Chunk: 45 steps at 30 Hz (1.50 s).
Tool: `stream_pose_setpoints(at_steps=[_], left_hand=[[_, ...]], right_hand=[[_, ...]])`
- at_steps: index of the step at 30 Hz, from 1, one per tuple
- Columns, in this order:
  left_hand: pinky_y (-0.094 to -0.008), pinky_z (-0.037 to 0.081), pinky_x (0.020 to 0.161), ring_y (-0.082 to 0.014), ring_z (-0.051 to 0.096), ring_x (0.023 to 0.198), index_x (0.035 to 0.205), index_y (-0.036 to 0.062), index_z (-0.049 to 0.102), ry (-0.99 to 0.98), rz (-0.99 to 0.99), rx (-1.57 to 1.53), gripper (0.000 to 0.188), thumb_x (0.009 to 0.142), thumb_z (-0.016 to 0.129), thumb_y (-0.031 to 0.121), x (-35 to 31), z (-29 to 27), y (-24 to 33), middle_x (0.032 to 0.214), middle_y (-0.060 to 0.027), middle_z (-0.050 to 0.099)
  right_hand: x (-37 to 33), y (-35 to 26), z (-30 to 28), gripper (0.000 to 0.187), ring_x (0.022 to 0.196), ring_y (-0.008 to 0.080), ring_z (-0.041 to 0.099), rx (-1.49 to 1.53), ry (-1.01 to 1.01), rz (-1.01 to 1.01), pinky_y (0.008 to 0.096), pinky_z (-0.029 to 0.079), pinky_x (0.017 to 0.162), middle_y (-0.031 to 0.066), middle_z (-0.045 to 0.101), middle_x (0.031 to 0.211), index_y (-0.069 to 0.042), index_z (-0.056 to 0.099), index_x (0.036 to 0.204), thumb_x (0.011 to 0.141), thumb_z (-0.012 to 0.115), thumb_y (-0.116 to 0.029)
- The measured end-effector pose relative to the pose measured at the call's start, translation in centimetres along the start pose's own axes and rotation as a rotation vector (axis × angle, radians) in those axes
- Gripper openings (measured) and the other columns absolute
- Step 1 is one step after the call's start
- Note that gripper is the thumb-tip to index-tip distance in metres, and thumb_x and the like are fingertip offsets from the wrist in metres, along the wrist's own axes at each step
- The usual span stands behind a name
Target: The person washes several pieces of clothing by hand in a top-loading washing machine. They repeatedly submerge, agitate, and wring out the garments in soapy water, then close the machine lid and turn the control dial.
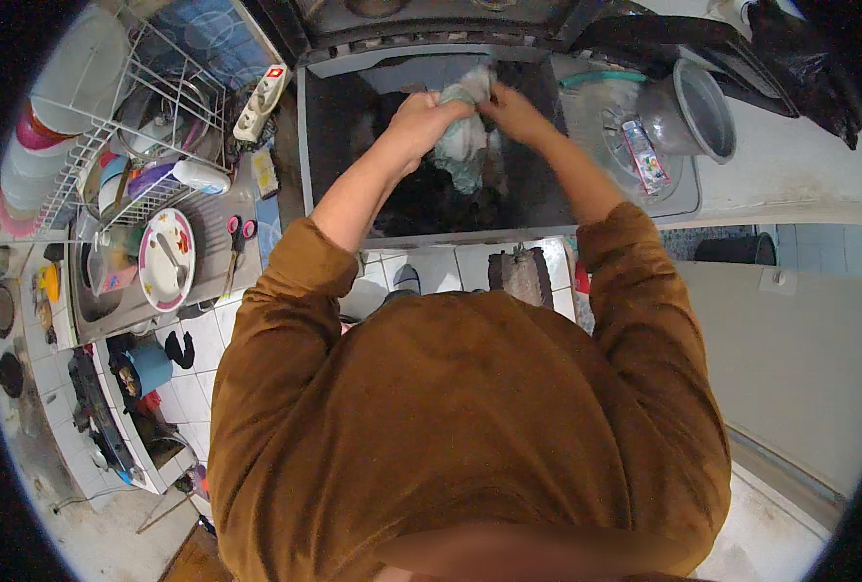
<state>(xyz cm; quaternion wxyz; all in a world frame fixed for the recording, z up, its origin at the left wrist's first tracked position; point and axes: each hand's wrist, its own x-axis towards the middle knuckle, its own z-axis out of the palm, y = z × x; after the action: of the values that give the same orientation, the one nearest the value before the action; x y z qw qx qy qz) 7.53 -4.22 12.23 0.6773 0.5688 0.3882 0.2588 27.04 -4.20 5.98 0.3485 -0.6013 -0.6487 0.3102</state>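
Both of my hands are on a crumpled, pale green and whitish cloth (462,145), raised over a dark, blackened surface (344,145) with a grey rim. The fingers of my left hand (425,124) are closed round the cloth's upper left side. At its upper right, my right hand (516,113) pinches the cloth near the top. The lower end of the cloth hangs loose between my forearms. Part of the blackened surface is hidden behind the cloth and my arms.
On the left, a white wire dish rack (174,73) holds dishes. A patterned plate (166,260), scissors (237,247) and a power strip (259,104) lie nearby. At right stand a grey metal pot (702,112) and a colourful packet (644,158). A raised black lid (688,58) lies behind.
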Motion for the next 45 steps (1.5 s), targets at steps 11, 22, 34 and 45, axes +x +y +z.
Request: stream_pose_setpoints(at_steps=[11,22,34,45], left_hand=[[-0.0253,0.045,0.063,-0.0117,0.059,0.068,0.087,0.0037,0.065,-0.058,-0.022,0.005,0.026,0.082,0.061,0.029,0.0,0.9,2.4,0.079,-0.0040,0.064],[-0.0287,0.041,0.086,-0.0199,0.053,0.096,0.109,-0.0005,0.057,0.024,0.034,0.209,0.052,0.082,0.057,0.043,4.6,-4.6,0.0,0.106,-0.0136,0.059],[-0.0342,0.031,0.099,-0.0235,0.040,0.117,0.127,-0.0045,0.034,0.240,0.250,0.400,0.071,0.079,0.066,0.036,0.9,-1.0,-11.0,0.127,-0.0168,0.042],[-0.0313,0.041,0.089,-0.0175,0.054,0.100,0.114,0.0036,0.051,0.262,-0.053,-0.427,0.040,0.085,0.060,0.029,1.2,-1.4,-6.5,0.109,-0.0051,0.058]], right_hand=[[-6.9,7.3,8.2,0.049,0.101,0.0326,0.056,-0.295,-0.599,0.057,0.0376,0.041,0.089,0.0172,0.059,0.110,-0.005,0.056,0.114,0.078,0.062,-0.037],[-6.2,-3.8,-0.2,0.033,0.078,0.0178,0.063,0.760,-0.180,0.325,0.0295,0.053,0.065,0.0074,0.063,0.091,0.001,0.056,0.104,0.084,0.059,-0.025],[-1.4,-7.8,-2.8,0.031,0.082,0.0206,0.064,1.352,-0.097,0.158,0.0314,0.056,0.063,0.0098,0.063,0.095,0.000,0.056,0.101,0.088,0.054,-0.028],[1.4,-0.6,1.7,0.062,0.117,0.0277,0.045,0.772,-0.331,0.480,0.0400,0.038,0.095,0.0183,0.046,0.125,0.000,0.033,0.131,0.087,0.054,-0.039]])
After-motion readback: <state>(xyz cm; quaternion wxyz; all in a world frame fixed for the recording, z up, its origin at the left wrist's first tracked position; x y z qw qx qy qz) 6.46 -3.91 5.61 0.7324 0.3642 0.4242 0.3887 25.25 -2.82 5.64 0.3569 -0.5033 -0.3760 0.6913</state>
